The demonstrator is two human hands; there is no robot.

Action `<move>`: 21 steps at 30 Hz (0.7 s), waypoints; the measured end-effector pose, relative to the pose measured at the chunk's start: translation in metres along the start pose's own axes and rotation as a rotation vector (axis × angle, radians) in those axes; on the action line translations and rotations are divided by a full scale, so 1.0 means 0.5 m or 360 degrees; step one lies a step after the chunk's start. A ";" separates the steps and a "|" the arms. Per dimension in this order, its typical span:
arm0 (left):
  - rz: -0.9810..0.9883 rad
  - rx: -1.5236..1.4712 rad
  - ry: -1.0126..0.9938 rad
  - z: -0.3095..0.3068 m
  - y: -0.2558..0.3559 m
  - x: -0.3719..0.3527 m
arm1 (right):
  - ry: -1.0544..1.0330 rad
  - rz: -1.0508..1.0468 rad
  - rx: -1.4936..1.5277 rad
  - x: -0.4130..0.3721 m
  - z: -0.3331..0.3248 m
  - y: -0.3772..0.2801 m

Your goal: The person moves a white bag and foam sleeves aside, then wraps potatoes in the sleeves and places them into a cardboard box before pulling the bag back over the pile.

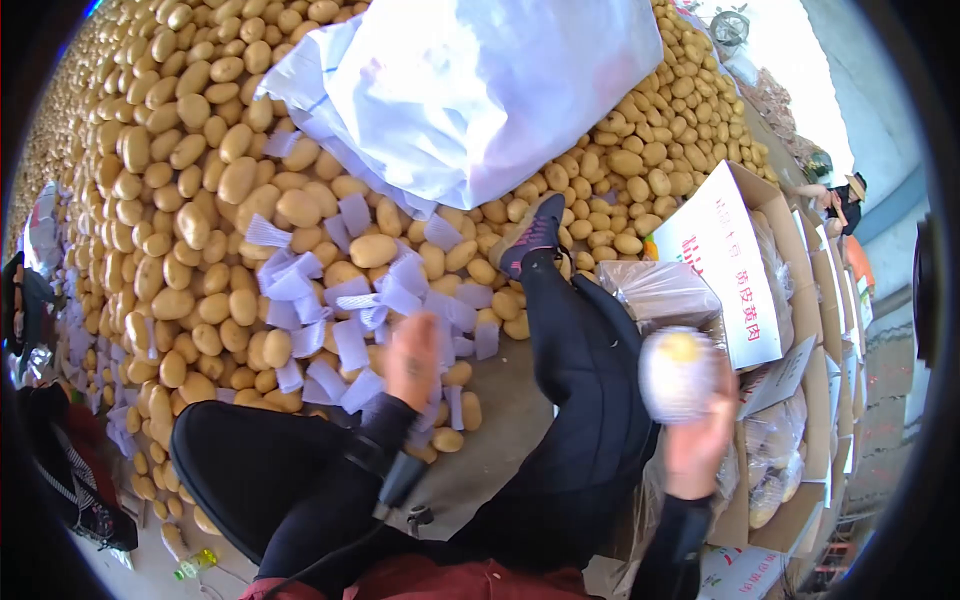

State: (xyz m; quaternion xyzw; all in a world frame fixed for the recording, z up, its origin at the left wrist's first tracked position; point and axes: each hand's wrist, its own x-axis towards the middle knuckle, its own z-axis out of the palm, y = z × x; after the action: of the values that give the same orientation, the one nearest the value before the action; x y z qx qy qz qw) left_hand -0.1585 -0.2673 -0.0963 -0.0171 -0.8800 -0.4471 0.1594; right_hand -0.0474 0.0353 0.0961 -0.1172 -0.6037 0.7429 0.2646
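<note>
My right hand [697, 445] is closed around a potato wrapped in a white foam net sleeve [678, 376], held up beside the open cardboard box. Yellow potato skin shows at the sleeve's open end. Over the near edge of the potato heap, my left hand [412, 362] is blurred by motion, so its fingers cannot be made out. Close by it lie several loose lilac foam net sleeves [350, 344], scattered on the potatoes [212, 225]. The box [735, 265] to the right has a white printed flap and a clear plastic liner [660, 290].
A large white plastic bag [480, 95] sits on the heap. More cardboard boxes [825, 290] line the right side, one holding bagged potatoes [775, 460]. At the far right is another person [845, 203]. A green-capped bottle [195, 563] lies on the floor at lower left.
</note>
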 end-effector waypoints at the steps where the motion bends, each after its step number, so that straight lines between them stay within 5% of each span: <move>1: 0.0174 0.0354 0.0245 -0.031 -0.043 0.043 | 0.0074 -0.0227 -0.0290 0.032 -0.062 -0.024; 3: 0.0199 0.0862 0.0317 -0.078 -0.115 0.094 | -0.0162 -0.0108 -0.1371 0.097 -0.159 -0.114; 4: 0.0229 0.1034 0.0316 -0.075 -0.171 0.110 | -0.0162 -0.0102 -0.1392 0.115 -0.141 -0.112; 6: 0.0203 0.1014 -0.0018 -0.087 -0.241 0.133 | -0.0095 -0.0556 -0.2742 0.160 -0.064 -0.091; 8: 0.0177 0.0995 -0.0347 -0.071 -0.271 0.152 | -0.0488 -0.0715 -0.2235 0.199 0.091 0.002; 10: -0.0060 0.0756 -0.0259 -0.071 -0.279 0.156 | -0.1017 0.0529 -0.1561 0.237 0.241 0.162; 11: -0.0066 0.0445 -0.0066 -0.087 -0.224 0.166 | -0.1325 0.0342 -0.1873 0.259 0.265 0.309; 12: -0.0076 0.0452 -0.0079 -0.090 -0.205 0.166 | -0.1500 0.0546 -0.2381 0.260 0.310 0.401; 14: -0.0272 0.0195 0.0034 -0.094 -0.202 0.175 | -0.1218 0.0128 -0.2215 0.221 0.244 0.642; 15: -0.0237 0.0188 0.0094 -0.087 -0.231 0.188 | -0.1319 0.0438 -0.2402 0.245 0.231 0.725; 17: -0.0627 -0.0156 0.0121 -0.073 -0.219 0.175 | -0.0535 -0.0093 -0.2316 0.142 0.072 0.962; 18: -0.0737 -0.0214 0.0099 -0.080 -0.196 0.179 | -0.0237 -0.0158 -0.2113 0.125 0.100 0.912; 21: -0.0460 -0.0163 0.0222 -0.079 -0.181 0.171 | -0.0410 0.0196 -0.1749 0.130 0.124 0.821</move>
State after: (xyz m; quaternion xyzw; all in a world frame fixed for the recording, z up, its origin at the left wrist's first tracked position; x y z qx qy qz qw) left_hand -0.2448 -0.3627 -0.1200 0.1326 -0.8362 -0.5097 0.1531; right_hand -0.2352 -0.0354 -0.2728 -0.1810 -0.9210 0.3421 0.0450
